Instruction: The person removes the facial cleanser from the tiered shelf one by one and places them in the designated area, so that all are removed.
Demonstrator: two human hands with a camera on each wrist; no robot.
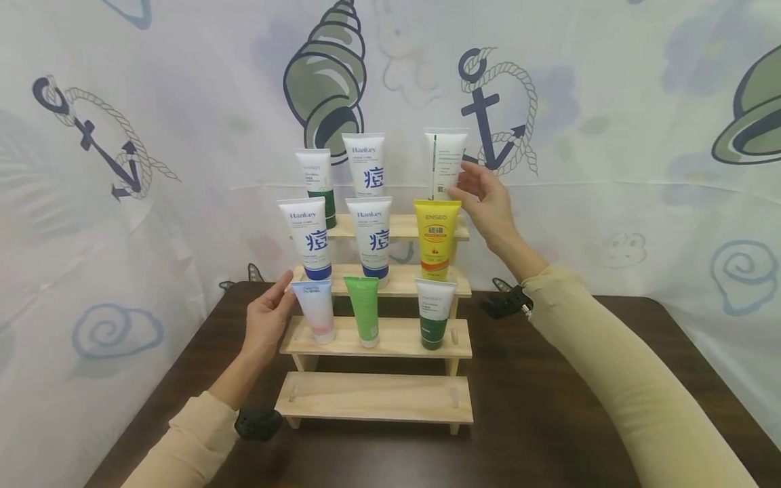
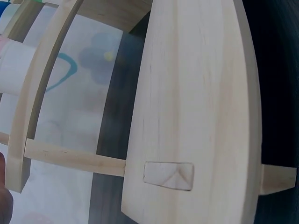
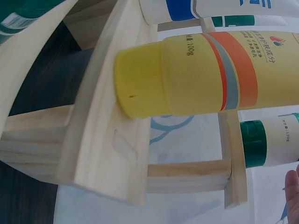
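My right hand is at the upper right, pinching a white squeeze tube by its right edge between thumb and fingers. Its green cap meets the top shelf in the right wrist view, where fingertips show beside the tube. A yellow tube stands just in front of it, one step lower. Beside the left end of the stepped wooden stand is my left hand, fingers relaxed, fingertips right at the board ends. The nearest tube to it is pale pink and white.
On the steps stand several more tubes: blue-capped white ones, a green one and a green-and-white one. The front step is bare wood. A brown table lies under the stand, with a patterned cloth behind.
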